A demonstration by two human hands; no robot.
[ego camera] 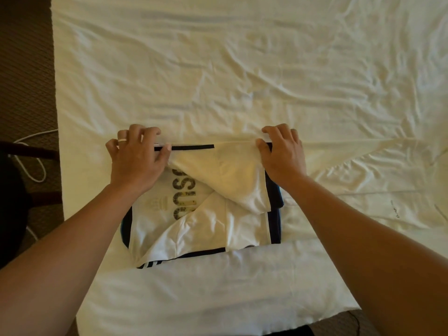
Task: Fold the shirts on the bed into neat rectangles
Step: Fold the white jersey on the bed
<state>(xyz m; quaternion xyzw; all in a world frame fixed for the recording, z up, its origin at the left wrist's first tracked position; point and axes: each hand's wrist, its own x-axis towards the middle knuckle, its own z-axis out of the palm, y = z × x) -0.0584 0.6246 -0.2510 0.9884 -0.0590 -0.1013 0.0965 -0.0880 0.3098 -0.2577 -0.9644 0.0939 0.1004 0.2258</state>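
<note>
A white sports shirt (201, 221) with dark navy trim and gold lettering lies partly folded near the front of the bed. Its sleeves are turned in over the body. My left hand (135, 158) pinches the far left corner at the dark hem stripe (191, 147). My right hand (281, 154) pinches the far right corner, thumb under the cloth. Another white garment (378, 202) lies spread flat to the right, hard to tell from the sheet.
The white, wrinkled bed sheet (242, 69) fills most of the view. Brown carpet (24, 69) runs along the left, with a white cable (36, 166) on it and a dark object (12, 202) at the bed's left edge.
</note>
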